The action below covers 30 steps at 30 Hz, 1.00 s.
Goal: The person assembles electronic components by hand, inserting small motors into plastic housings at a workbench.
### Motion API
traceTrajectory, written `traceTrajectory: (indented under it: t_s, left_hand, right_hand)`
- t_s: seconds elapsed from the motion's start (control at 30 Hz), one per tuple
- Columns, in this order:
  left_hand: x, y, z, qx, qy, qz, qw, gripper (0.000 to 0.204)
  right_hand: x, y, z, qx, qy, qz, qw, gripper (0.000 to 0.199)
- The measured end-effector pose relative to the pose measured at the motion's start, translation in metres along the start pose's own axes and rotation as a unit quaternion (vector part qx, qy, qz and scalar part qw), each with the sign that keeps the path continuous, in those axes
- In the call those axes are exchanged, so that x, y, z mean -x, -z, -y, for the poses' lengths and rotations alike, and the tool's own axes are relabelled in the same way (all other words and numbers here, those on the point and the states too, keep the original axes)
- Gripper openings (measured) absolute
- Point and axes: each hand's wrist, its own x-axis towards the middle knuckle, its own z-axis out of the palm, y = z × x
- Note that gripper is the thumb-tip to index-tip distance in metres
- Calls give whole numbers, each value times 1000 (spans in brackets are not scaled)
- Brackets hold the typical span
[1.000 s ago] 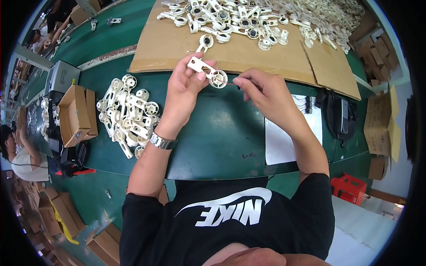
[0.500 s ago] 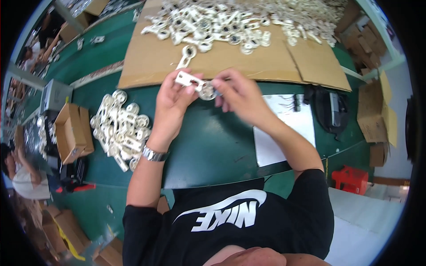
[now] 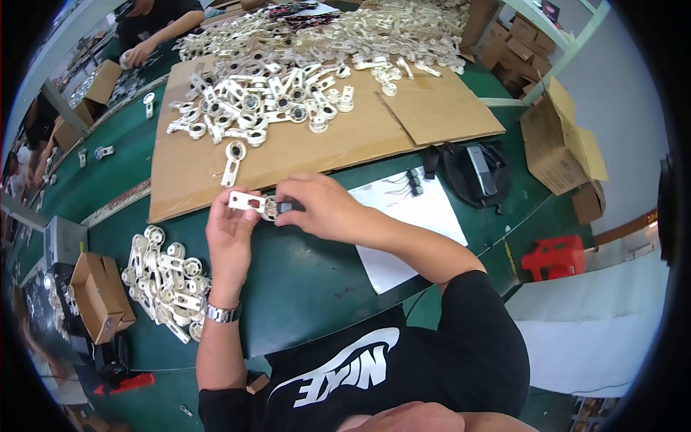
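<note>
Over the near edge of the cardboard sheet, my left hand (image 3: 229, 229) pinches a white plastic part (image 3: 248, 202) by its flat, slotted arm. Something reddish shows in the slot. The part's round end points toward my right hand (image 3: 320, 207), whose closed fingers hold a small dark piece (image 3: 286, 207) against that end. Whether the piece sits inside the ring or only touches it, I cannot tell. A similar white part with a dark centre (image 3: 232, 163) lies alone on the cardboard just beyond my left hand.
A cardboard sheet (image 3: 324, 150) bears a big heap of white parts (image 3: 266, 97). Another pile (image 3: 167, 281) lies left of my forearm, beside an open carton (image 3: 101, 299). At right are a white sheet (image 3: 403, 237) with small black wired pieces (image 3: 414, 182) and a black bag (image 3: 461, 176). Another person's hand (image 3: 140, 54) is far left.
The view has shifted, so the table appears lower and farther left. Both hands stay together at the white part, which now lies more level, and the dark piece shows more clearly.
</note>
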Motion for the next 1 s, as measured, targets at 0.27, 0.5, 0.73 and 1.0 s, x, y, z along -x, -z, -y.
traceTrajectory:
  t_s: [0.27, 0.5, 0.73, 1.0]
  left_hand:
    - [1, -18, 0, -46, -18, 7, 999, 41]
    - [1, -15, -8, -52, -26, -3, 998, 47]
    - [0, -10, -7, -21, -14, 8, 1000, 46]
    - [1, -15, -13, 45, -26, -40, 998, 45]
  right_hand:
    - [6, -2, 10, -75, -52, -43, 995, 21]
    - [4, -6, 14, 36, 64, -140, 987, 19]
    - [3, -18, 5, -92, -47, -88, 991, 22]
    - [-1, -16, -11, -180, -79, -46, 979, 19]
